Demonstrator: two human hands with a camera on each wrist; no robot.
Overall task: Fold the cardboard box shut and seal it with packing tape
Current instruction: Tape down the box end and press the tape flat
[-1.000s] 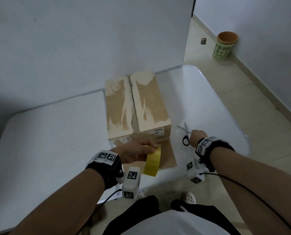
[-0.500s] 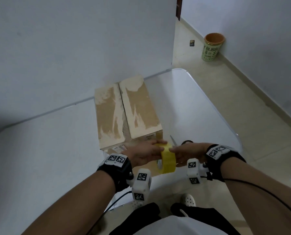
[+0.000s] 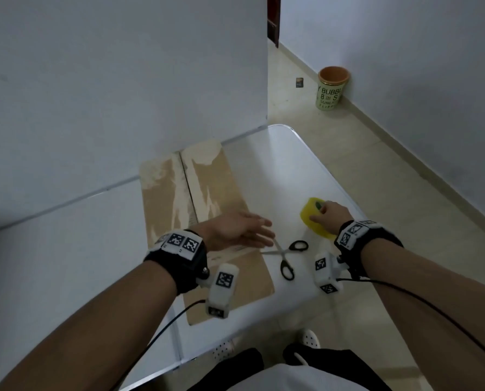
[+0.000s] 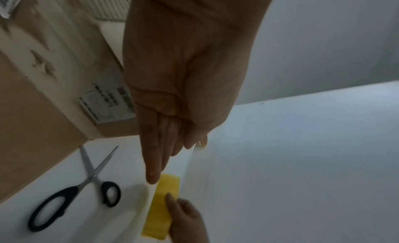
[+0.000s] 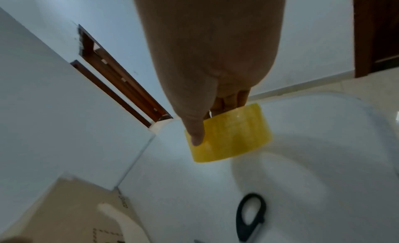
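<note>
Head view showed the brown cardboard box [image 3: 196, 201] lying on the white worktop [image 3: 66, 249] against the wall, its two top flaps folded down and meeting along a centre seam, with no tape visible over that seam. A near flap hung down over the worktop's front edge. The box looked light and fairly stiff, its torn paper surface likely giving tape a poor grip; pressing the flaps flat beside the seam would hold it best. The left hand [image 3: 235, 231] lay over the box's near right corner with fingers straight and spread, gripping nothing. Just beside it to the right, black-handled scissors [image 3: 287, 256] lay open on the worktop. Further right, the right hand [image 3: 330, 217] had thumb and fingers clamped on the yellow roll of packing tape [image 3: 313, 215], thumb on its outer face, fingers apparently inside the core. The roll seemed light, smooth and rigid, safest held through the core.
</note>
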